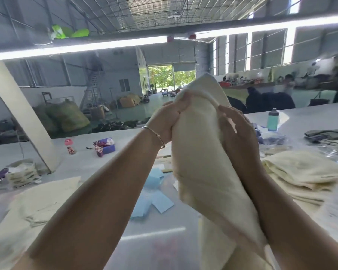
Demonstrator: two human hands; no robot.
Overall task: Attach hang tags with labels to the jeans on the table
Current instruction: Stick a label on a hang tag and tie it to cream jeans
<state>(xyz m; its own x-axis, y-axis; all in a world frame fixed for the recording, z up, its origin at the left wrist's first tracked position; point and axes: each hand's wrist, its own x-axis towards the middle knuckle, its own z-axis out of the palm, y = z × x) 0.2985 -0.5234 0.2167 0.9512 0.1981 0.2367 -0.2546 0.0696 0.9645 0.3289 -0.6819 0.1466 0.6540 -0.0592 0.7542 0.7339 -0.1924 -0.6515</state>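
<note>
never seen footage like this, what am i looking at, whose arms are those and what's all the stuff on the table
There is no machine here. One camera sits on a person's head and looks forward and down, so the arms are that person's own. The left hand and right hand both grip a cream garment, lifted off the white table. On the table lie more folded cream garments, light blue paper pieces, a teal bottle and a small purple box. Behind is a large workshop hall.
</note>
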